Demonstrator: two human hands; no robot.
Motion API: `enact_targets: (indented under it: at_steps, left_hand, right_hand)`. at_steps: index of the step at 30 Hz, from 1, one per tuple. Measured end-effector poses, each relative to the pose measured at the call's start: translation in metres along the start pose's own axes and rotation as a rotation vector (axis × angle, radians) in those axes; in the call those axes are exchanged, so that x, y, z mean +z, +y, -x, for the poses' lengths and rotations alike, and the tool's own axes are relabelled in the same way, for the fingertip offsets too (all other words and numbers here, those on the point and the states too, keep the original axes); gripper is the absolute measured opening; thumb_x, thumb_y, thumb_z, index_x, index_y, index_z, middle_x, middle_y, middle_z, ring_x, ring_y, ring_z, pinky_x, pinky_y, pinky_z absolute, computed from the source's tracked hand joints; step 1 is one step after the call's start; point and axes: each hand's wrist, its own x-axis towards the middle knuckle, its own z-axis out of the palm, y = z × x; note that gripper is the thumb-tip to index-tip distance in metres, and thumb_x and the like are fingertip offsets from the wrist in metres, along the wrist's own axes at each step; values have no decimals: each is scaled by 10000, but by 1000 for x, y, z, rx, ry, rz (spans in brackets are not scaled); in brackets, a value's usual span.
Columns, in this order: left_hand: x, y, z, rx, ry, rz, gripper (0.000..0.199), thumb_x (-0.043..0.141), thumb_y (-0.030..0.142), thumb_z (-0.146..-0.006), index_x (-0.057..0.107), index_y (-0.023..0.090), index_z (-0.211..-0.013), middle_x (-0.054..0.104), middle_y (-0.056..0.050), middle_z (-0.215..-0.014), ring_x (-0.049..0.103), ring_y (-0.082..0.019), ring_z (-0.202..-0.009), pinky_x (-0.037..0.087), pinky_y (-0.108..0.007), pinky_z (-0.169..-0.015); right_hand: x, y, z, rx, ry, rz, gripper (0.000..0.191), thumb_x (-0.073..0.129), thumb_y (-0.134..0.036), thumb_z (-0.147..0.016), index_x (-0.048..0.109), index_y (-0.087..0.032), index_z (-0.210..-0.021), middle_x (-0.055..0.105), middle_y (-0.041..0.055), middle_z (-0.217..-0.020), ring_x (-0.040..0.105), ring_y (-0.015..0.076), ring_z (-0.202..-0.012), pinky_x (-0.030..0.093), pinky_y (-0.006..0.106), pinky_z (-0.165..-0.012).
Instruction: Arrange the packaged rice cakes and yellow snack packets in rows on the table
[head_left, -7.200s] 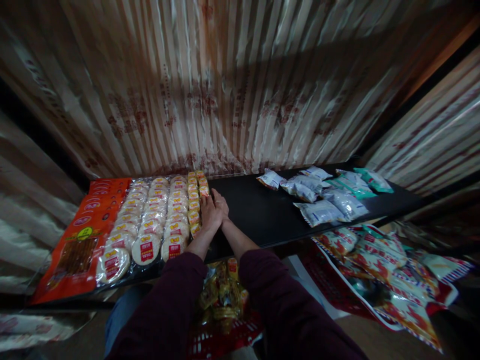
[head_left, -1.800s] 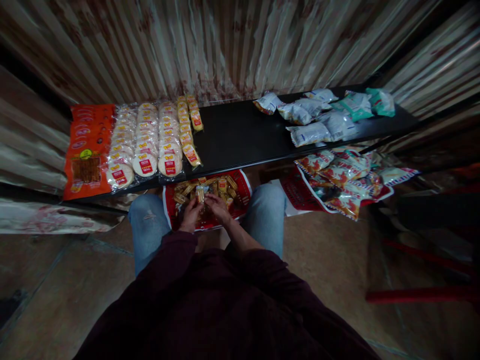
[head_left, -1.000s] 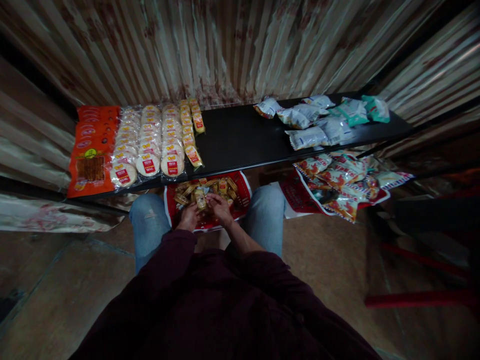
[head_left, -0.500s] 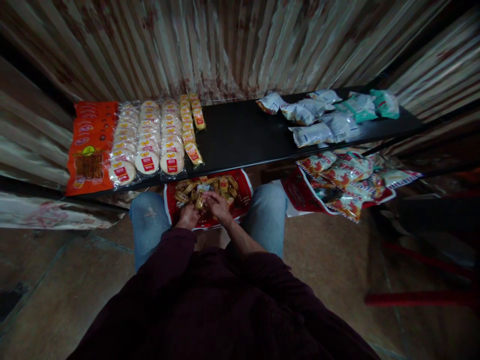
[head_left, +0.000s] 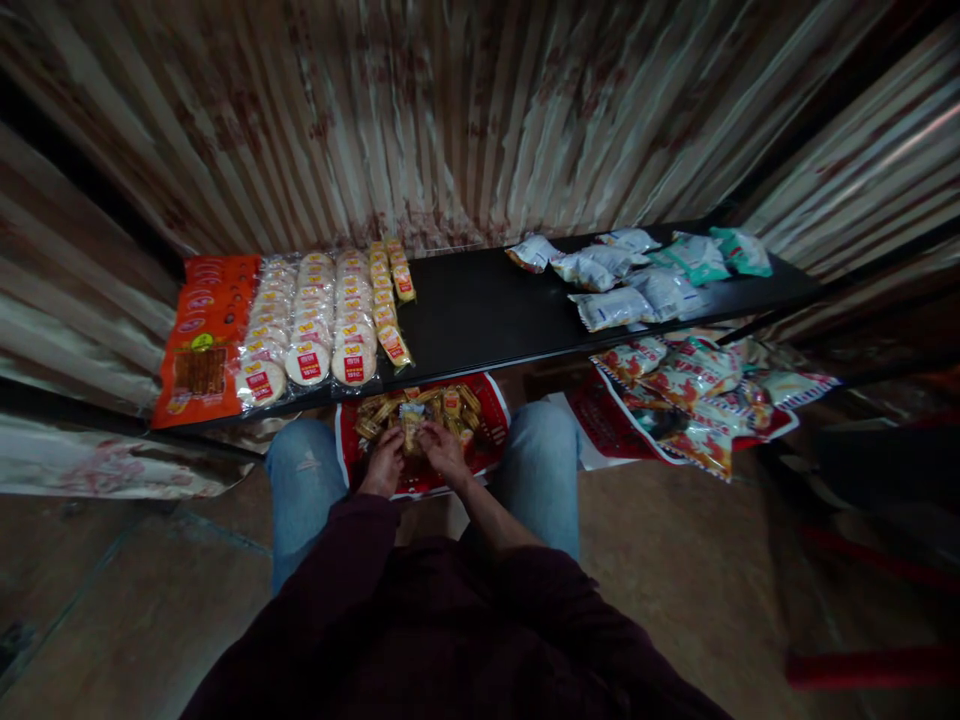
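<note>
Both of my hands meet over a red bag (head_left: 491, 425) between my knees, which is full of small gold-wrapped snacks (head_left: 457, 402). My left hand (head_left: 385, 460) and my right hand (head_left: 442, 448) pinch one small wrapped snack (head_left: 412, 425) from its two sides, its clear end showing between my fingers. On the black shelf (head_left: 472, 310) just above lie two short columns of similar yellow snack packs (head_left: 393, 340). Beside them run rows of round rice crackers (head_left: 307, 362) in clear wrap.
A flat orange snack bag (head_left: 202, 350) lies at the shelf's left end. White and green packets (head_left: 615, 308) sit toward its right. Below them, an opened red bag (head_left: 607, 425) holds several colourful packets (head_left: 694, 370). A patterned curtain (head_left: 450, 120) hangs behind; a red bar (head_left: 870, 667) is at lower right.
The view has tilted up, so everything sits lower in the picture. My hands have drawn slightly apart, and the snack between them shows more plainly.
</note>
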Motion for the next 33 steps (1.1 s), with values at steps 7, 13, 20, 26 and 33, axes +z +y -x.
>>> enact_targets:
  at_steps: [7, 13, 20, 26, 33]
  left_hand:
    - [8, 7, 17, 88, -67, -116, 401, 702, 330, -632, 644, 223, -1013, 698, -25, -934, 634, -162, -836, 452, -260, -713]
    - [20, 9, 23, 415, -71, -317, 182, 636, 275, -685, 677, 196, -843, 710, -62, -1000, 617, -225, -1026, 433, -365, -957]
    - [37, 12, 38, 732, -52, -605, 221, 492, 208, -778, 650, 190, -932, 700, -69, -995, 636, -199, -950, 468, -374, -931]
    - [54, 27, 53, 927, -37, -674, 331, 456, 215, -836, 587, 201, -1140, 664, -89, -1145, 637, -191, -1004, 493, -354, -919]
    - [94, 75, 60, 1056, 2, -751, 355, 436, 164, -829, 590, 201, -1147, 647, -98, -1146, 606, -205, -1062, 478, -372, -952]
  right_hand:
    - [-2, -13, 11, -15, -84, 327, 286, 530, -373, -848, 649, -237, -1071, 720, 54, -1002, 665, 219, -934, 512, 358, -844]
    - [-10, -20, 15, -136, 29, 527, 265, 538, -367, -840, 700, -218, -986, 723, 83, -964, 655, 243, -941, 502, 358, -860]
    - [-20, -32, 28, -249, 200, 403, 364, 526, -405, -812, 645, -180, -1073, 717, 111, -1001, 679, 264, -925, 533, 380, -833]
    - [-24, -61, 35, -372, 313, 292, 392, 520, -420, -849, 574, -192, -1163, 692, 105, -1106, 670, 234, -989, 528, 370, -879]
    - [-30, -115, 7, -466, 310, 295, 323, 521, -422, -864, 611, -209, -1089, 704, 75, -1051, 662, 214, -941, 517, 354, -867]
